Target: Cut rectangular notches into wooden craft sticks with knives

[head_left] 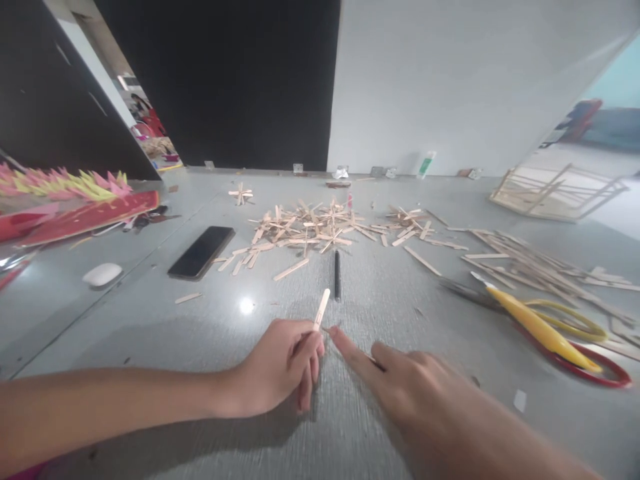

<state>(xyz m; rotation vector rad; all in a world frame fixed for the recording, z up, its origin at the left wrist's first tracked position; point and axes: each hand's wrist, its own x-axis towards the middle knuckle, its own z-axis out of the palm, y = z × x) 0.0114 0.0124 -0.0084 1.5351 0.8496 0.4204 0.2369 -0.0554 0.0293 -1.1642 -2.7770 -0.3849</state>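
Note:
My left hand (295,363) is closed round a wooden craft stick (323,308), which stands up tilted from between thumb and fingers. Small dark marks show on the stick near the fingertips. My right hand (400,380) is closed on a thin tool (326,329), its index finger stretched along it. The tool's tip lies close beside the stick; most of its length is hidden under the hand, so its kind is unclear. Just beyond both hands a slim black pen-like object (337,275) lies on the grey surface.
A pile of loose craft sticks (310,227) spreads ahead. At left lie a phone (203,252), a white rounded case (103,275) and a red decorated piece (95,217). Scissors (595,363), a yellow cutter (540,323) and a stick frame (555,197) are at right. Upright panels (470,80) stand behind.

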